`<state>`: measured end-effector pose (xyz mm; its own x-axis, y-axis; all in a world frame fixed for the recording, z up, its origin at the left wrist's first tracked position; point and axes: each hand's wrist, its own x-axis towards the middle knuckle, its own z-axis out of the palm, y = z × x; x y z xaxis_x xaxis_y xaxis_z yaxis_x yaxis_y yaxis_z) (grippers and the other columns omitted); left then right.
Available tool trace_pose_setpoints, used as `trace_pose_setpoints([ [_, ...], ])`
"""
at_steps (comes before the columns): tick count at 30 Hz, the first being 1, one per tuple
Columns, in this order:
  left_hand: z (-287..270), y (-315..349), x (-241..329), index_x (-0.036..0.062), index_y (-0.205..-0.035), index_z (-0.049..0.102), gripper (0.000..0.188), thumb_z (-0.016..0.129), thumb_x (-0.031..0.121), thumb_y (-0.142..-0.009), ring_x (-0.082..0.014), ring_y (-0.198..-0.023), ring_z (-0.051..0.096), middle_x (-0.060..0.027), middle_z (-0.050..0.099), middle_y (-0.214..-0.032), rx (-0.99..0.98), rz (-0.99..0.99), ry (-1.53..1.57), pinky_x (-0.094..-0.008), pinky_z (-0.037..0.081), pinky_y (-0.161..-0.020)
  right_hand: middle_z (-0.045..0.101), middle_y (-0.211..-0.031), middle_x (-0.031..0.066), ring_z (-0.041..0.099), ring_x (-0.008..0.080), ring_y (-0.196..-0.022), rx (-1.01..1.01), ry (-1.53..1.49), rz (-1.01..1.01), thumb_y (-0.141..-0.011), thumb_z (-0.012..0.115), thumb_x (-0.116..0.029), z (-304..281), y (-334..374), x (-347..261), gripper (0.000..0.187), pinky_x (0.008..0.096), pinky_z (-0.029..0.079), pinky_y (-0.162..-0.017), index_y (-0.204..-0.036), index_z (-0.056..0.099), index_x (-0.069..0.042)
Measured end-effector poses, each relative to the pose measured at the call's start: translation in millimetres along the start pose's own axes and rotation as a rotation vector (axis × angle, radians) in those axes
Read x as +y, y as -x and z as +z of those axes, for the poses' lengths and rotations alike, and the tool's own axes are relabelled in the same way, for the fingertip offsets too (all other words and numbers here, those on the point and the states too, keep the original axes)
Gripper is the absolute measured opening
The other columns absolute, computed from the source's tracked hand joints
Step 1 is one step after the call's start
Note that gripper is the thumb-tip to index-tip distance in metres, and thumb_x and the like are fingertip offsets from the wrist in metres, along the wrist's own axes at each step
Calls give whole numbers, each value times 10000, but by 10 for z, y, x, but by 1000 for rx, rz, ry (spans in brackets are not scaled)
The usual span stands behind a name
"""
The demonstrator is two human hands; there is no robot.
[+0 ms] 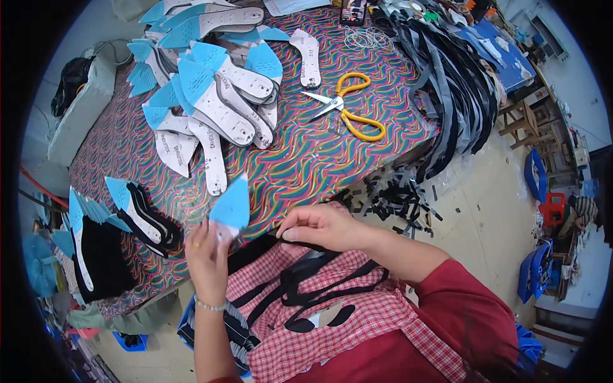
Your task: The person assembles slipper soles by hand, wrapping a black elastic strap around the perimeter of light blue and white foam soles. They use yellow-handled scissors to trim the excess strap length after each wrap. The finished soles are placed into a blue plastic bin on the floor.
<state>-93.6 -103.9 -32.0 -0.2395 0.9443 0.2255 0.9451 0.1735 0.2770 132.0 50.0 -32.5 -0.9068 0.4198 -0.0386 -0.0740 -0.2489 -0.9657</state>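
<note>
My left hand [205, 246] is closed around the lower part of a shoe-insole piece [231, 205], its pointed blue end up and some white showing above my fingers. My right hand [329, 228] pinches the end of a black strip [308, 245] just beyond the table's near edge. More black strips [297, 281] lie looped over the red checked apron [377, 313] on my lap. Yellow-handled scissors [343, 105] rest partly open on the table, beyond my right hand. A pile of blue-and-white insole pieces [217, 112] covers the table's far left.
Black-edged insole pieces [143, 220] stand grouped at the table's left corner. A thick bundle of black and grey strips [447, 83] hangs over its right side. Rubber bands [369, 39] and a phone [353, 11] lie at the back. Black scraps [399, 201] litter the floor.
</note>
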Motion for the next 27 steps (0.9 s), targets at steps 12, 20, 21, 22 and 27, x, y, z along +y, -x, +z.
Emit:
trace_pose_setpoints([
  [12,-428,-249,521,-29,-1319,413,504,561,-20,-837,-138,-1015,574,-81,584,-1148,-21,-466,1413,-278,448,-892,625,-859,45,606,88,-798,57,166,-204,-856,649,-50,347,-391,-266,119,232,498,-687,-958,635,9],
  [20,-373,-122,454,-33,-1211,511,346,571,67,-885,-184,-1060,570,-114,593,-1161,49,-567,1593,-327,418,-947,644,-932,47,601,86,-840,-100,-285,-20,-863,638,-40,346,-423,-301,132,242,500,-735,-987,618,2],
  [21,-376,-143,493,-34,-1199,512,343,575,68,-878,-181,-1050,570,-105,595,-1142,70,-574,1620,-324,428,-929,608,-901,-19,559,43,-830,-100,-303,-111,-905,612,-103,353,-433,-275,121,220,476,-726,-1002,612,-31],
  [22,-366,-142,520,-35,-1187,515,338,578,71,-872,-183,-1040,572,-103,597,-1128,77,-608,1590,-326,431,-927,611,-909,-16,563,46,-836,-86,-295,-52,-904,611,-96,357,-428,-264,119,220,476,-735,-1003,611,-30],
  [27,-342,-183,563,-25,-1114,538,303,603,94,-844,-177,-855,616,-93,625,-971,76,-663,1717,-309,497,-786,626,-949,12,581,65,-865,35,-359,-64,-893,602,-64,326,-381,-199,108,222,477,-771,-993,602,-23],
])
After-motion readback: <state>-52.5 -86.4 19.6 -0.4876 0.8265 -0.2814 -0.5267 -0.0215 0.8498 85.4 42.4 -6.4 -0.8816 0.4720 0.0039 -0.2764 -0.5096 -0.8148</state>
